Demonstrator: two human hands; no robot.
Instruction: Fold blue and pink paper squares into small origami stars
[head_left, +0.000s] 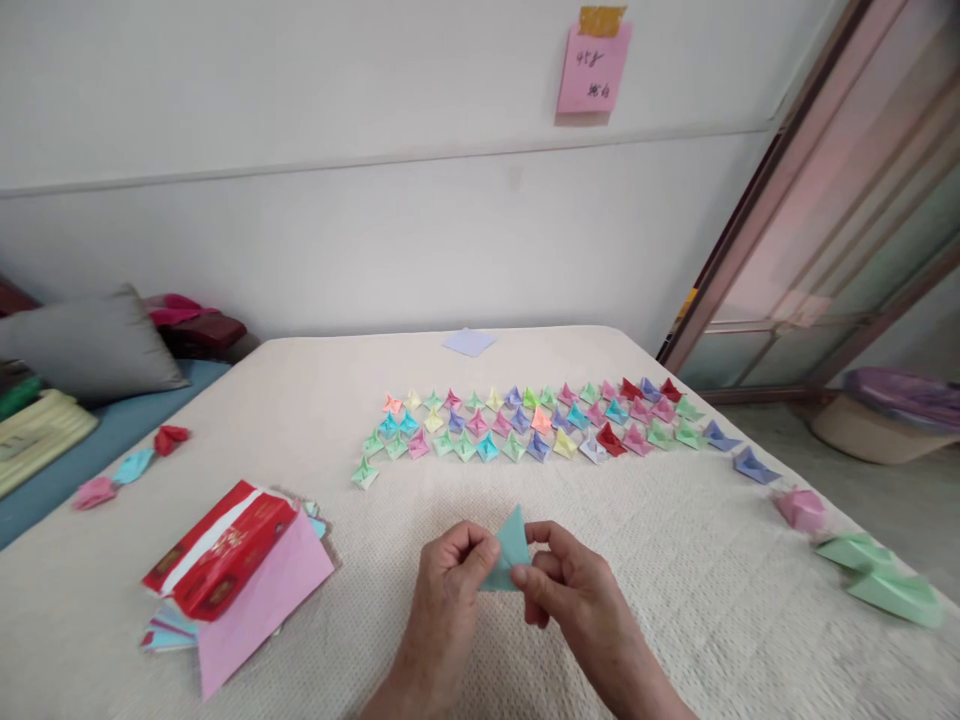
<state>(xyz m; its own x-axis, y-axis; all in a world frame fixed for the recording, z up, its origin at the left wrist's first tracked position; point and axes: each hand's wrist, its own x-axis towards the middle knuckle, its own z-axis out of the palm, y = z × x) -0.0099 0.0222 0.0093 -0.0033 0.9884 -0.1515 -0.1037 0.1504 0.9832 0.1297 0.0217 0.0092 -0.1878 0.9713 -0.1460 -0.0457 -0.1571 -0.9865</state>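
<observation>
A light teal piece of folded paper (pixel 513 548), shaped like a triangle with its tip up, is held between my two hands above the cloth-covered table (pixel 420 690). My left hand (pixel 455 575) pinches its left edge between thumb and fingers. On the other side, my right hand (pixel 562 580) grips the lower right edge, thumb in front and fingers behind. Beyond the hands stand rows of small folded paper boats (pixel 514 447) in many colours. The nearest one is a pale green boat (pixel 365 473) at the left end.
To the left lies a stack of coloured paper (pixel 270 610) with a red packet (pixel 225 550) on top. Folded paper pieces (pixel 135 465) rest by the left edge, and green folded boats (pixel 892 590) by the right edge. A lavender sheet (pixel 470 342) lies near the wall.
</observation>
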